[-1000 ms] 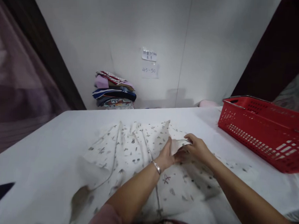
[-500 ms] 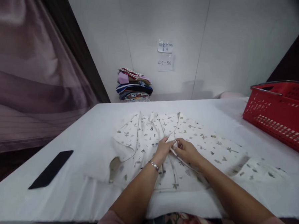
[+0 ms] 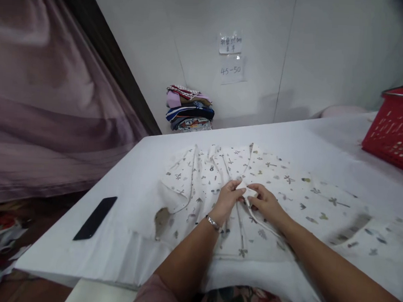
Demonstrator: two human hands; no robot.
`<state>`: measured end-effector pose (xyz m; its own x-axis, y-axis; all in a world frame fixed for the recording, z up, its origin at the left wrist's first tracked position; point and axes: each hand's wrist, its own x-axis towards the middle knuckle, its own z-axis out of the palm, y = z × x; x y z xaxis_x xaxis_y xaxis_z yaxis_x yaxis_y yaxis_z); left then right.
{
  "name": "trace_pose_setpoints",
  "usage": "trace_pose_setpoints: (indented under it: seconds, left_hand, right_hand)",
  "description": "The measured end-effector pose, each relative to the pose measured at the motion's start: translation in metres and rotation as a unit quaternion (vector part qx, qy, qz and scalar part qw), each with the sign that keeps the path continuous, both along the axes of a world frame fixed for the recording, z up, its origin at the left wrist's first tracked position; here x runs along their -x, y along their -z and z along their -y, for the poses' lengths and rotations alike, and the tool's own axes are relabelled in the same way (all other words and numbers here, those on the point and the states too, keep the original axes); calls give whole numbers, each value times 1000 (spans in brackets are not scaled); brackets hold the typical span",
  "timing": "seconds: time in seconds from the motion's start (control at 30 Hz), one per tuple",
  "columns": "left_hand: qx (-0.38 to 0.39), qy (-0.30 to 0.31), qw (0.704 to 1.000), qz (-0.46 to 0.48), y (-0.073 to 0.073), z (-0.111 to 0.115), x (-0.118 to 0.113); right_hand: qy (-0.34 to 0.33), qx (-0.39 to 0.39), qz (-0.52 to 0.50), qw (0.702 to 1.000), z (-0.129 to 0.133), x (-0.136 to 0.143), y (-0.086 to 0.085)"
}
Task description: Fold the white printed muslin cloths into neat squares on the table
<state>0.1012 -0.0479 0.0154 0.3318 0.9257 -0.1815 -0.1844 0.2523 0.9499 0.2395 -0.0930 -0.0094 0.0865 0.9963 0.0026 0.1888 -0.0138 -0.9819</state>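
Note:
A white long-sleeved shirt (image 3: 199, 187) with small grey, brown and green prints is spread out on the white table. Its front edges meet near the middle, where both hands are at work. My left hand (image 3: 228, 199), a silver bracelet on its wrist, pinches one front edge. Close beside it, my right hand (image 3: 264, 201) grips the other edge between thumb and fingers. A small fold of white cloth shows between the two hands. Any button under the fingertips is too small to make out. The right sleeve (image 3: 372, 236) stretches out toward the table's right side.
On the left of the table (image 3: 133, 165) lies a dark flat rectangular object (image 3: 95, 217). A stack of folded clothes (image 3: 190, 110) stands by the back wall. A red plastic basket (image 3: 395, 129) sits at the right. A purple curtain (image 3: 56, 94) hangs at the left.
The view has turned slightly, so the basket is further right. Both hands stay at the shirt's front, with the cloth between them now showing a flatter white fold.

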Motion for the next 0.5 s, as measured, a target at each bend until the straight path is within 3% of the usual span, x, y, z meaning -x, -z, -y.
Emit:
trace_pose_setpoints:
  seconds: [0.17,0.33,0.5]
  left_hand:
    - [-86,-29,989,-120,-7,1,9]
    - [-237,-60,926,-290,-9,15,20]
    - [-256,-66,922,-282,-2,24,19]
  right_hand:
    - [-27,2,-119,993,-1,1,-3]
    - [17,-9,-113,993,3,1,-14]
    - [10,-47,-139,989,8,14,-15]
